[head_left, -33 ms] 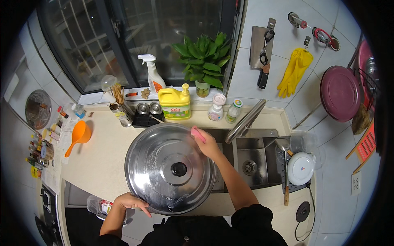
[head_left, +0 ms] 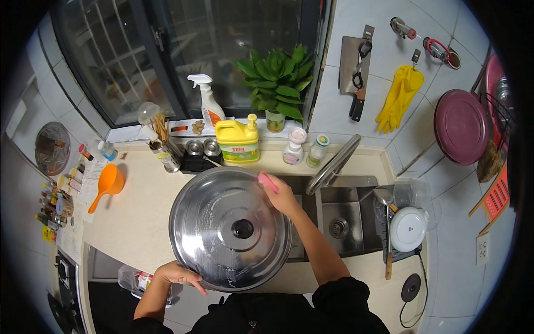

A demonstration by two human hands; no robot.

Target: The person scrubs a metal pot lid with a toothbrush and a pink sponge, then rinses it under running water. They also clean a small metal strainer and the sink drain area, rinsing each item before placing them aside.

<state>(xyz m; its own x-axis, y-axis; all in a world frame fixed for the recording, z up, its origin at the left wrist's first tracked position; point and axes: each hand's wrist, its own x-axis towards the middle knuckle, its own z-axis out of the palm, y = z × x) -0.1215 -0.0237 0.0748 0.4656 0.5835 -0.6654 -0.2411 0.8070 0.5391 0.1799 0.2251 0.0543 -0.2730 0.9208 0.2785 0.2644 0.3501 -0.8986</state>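
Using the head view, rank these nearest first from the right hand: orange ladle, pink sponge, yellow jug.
1. Pink sponge: in the right hand.
2. Yellow jug: left, beyond the lid.
3. Orange ladle: far left on the counter.

Lit brightly and fairly evenly, seemingly from above, with a cool cast on the wall tiles (head_left: 459,222) and a warmer cream tone across the desk (head_left: 136,222). Nearly black behind the window (head_left: 222,44), crossed by faint reflections. Glaring in whitish patches on the metal lid (head_left: 222,250), glinting more dully along the sink (head_left: 349,203). Darkest below the desk, at lower left. Fairly sharp around the middle, softer toward the small bottles (head_left: 53,203) at far left. Bent along straight edges near the rim, fading to black in the corners.
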